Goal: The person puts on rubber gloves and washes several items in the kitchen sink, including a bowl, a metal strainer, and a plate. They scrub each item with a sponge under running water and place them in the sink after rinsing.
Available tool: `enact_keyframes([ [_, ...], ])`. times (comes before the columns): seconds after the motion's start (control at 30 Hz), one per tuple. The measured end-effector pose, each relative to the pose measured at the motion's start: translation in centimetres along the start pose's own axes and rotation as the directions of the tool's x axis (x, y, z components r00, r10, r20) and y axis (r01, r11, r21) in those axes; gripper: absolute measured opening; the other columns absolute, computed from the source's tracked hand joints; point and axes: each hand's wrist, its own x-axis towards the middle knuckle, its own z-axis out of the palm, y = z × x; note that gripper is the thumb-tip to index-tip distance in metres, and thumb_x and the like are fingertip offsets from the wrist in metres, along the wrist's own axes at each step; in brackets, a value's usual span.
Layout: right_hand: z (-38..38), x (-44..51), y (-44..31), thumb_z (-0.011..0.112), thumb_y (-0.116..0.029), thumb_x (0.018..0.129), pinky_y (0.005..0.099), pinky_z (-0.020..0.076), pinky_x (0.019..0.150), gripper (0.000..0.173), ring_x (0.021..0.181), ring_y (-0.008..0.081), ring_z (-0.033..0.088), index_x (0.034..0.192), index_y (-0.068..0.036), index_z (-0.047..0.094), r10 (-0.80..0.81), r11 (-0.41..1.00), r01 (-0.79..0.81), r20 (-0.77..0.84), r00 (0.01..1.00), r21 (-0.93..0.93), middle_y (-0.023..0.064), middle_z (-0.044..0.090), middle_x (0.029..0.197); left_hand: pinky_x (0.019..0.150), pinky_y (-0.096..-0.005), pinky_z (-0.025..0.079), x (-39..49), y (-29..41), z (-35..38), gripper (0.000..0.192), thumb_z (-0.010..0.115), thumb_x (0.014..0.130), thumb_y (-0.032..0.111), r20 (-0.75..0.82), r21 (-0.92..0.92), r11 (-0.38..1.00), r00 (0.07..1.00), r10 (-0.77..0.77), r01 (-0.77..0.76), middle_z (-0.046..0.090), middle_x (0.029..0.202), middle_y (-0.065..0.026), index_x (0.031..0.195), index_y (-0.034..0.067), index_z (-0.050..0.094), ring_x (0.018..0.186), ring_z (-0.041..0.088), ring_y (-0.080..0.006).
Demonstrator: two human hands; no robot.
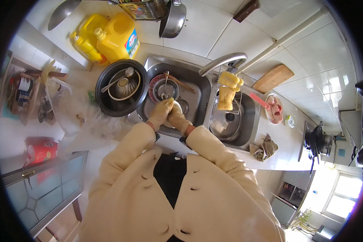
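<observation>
Both hands wear thin, pale gloves and meet over the near edge of the left sink basin (199, 106). My left hand (160, 112) has its fingers against a white dish, perhaps a bowl (177, 106), while my right hand (178, 118) grips it from the other side; much of the dish is hidden by the fingers. Just beyond them, a metal bowl (171, 87) with a spoon lies on a red-patterned plate (152, 87). Wooden chopsticks (184, 84) lean across the bowl. A round metal item (184, 106) rests on the basin floor to the right.
Left of the sink stands a black pot (101, 98) holding dishes. Yellow detergent jugs (116, 42) are behind it. A faucet (220, 59) arches over the divider, beside a rack with sponges (226, 98). The right basin holds a glass lid (224, 124); a cloth (264, 148) lies nearby.
</observation>
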Motion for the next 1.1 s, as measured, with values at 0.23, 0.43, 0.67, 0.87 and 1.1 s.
enact_keyframes([
  [0.23, -2.5, -1.5, 0.0, 0.07, -0.038, 0.078, 0.0392, 0.0479, 0.087, 0.057, 0.103, 0.033, 0.063, 0.119, 0.0, 0.057, 0.356, 0.372, -0.006, 0.137, 0.924, -0.928, 0.022, 0.065, 0.111, 0.087, -0.0369, 0.045, 0.1, -1.2, -0.6, 0.056, 0.043, 0.098, 0.053, 0.056, 0.128, 0.978, 0.983, -0.173, 0.165, 0.067, 0.107, -0.0141, 0.118, 0.004, 0.063, 0.098, 0.061, -0.0246],
  [0.43, -8.0, 3.4, -1.7, 0.071, -0.032, 0.076, 0.0413, 0.0531, 0.083, 0.042, 0.094, 0.0347, 0.068, 0.107, -0.004, 0.067, 0.046, 0.134, -0.093, -0.088, 0.995, -0.987, 0.0209, 0.068, 0.103, 0.094, -0.0439, 0.047, 2.7, -3.3, -3.3, 0.05, 0.053, 0.086, 0.037, 0.144, 0.763, 0.643, 0.951, -0.274, 0.07, 0.063, 0.121, -0.023, 0.12, 0.001, 0.062, 0.113, 0.06, -0.038],
  [0.67, -10.5, 9.0, 5.5, 0.07, -0.02, 0.081, 0.0397, 0.0535, 0.09, 0.049, 0.118, 0.0328, 0.059, 0.125, -0.002, 0.06, 0.195, -0.155, -0.298, -0.325, 0.925, -0.942, 0.021, 0.059, 0.126, 0.077, -0.0412, 0.053, 5.4, -7.5, -3.2, 0.039, 0.054, 0.084, 0.016, -0.127, 0.432, 0.708, 0.815, -0.565, 0.559, 0.068, 0.105, -0.0209, 0.119, 0.001, 0.061, 0.095, 0.068, -0.0303],
  [0.87, -11.6, 10.7, 11.5, 0.057, -0.019, 0.093, 0.042, 0.0475, 0.098, 0.042, 0.125, 0.029, 0.052, 0.134, -0.008, 0.054, 0.223, -0.411, -0.225, -0.337, 0.915, -0.884, 0.016, 0.049, 0.139, 0.089, -0.0424, 0.051, 6.6, -9.9, -2.0, 0.037, 0.061, 0.082, 0.016, -0.059, 0.689, 0.554, 0.798, -0.6, 0.467, 0.067, 0.113, -0.022, 0.117, 0.003, 0.065, 0.109, 0.064, -0.0364],
  [1.1, -10.9, 9.3, 10.4, 0.056, -0.019, 0.092, 0.0451, 0.0454, 0.1, 0.045, 0.125, 0.031, 0.052, 0.136, -0.008, 0.053, 0.262, -0.276, -0.038, -0.113, 0.958, -0.96, 0.0177, 0.051, 0.138, 0.09, -0.0441, 0.051, 10.4, -20.5, -1.6, 0.034, 0.061, 0.088, 0.022, 0.034, 0.801, 0.486, 0.784, -0.62, 0.35, 0.067, 0.114, -0.0217, 0.116, 0.005, 0.066, 0.108, 0.064, -0.0363],
])
